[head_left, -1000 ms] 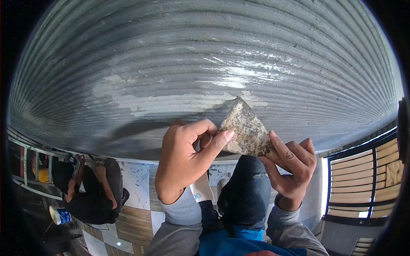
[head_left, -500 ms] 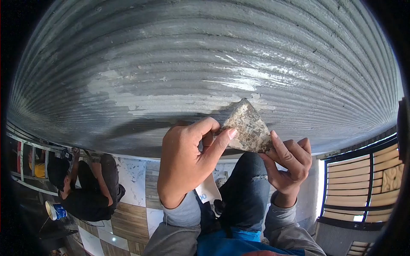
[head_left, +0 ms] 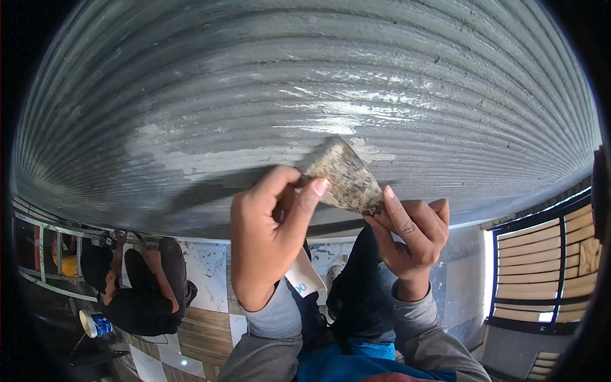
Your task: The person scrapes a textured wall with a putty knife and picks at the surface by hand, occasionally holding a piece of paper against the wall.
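A flat, putty-stained scraper (head_left: 345,177) with a pointed corner is held between both hands against the grey ribbed surface (head_left: 254,83). My left hand (head_left: 264,239) pinches its left side, thumb on the near face. At its lower right corner, my right hand (head_left: 414,239) grips with thumb and fingertips. The upper corner meets the ribs, just below a streak of wet white filler (head_left: 347,114). A paler smooth patch (head_left: 203,156) spreads to the left. The scraper's far face is hidden.
Below left, a person in dark clothes (head_left: 143,299) crouches on the tiled floor (head_left: 200,334) near a metal ladder-like frame (head_left: 42,251). A white and blue bucket (head_left: 95,323) stands beside them. A black-barred window or gate (head_left: 541,264) is at right.
Both hands and the scraper have shifted slightly left and up in view. The scraper is tilted more, so its right edge shows thin. My view has moved a little.
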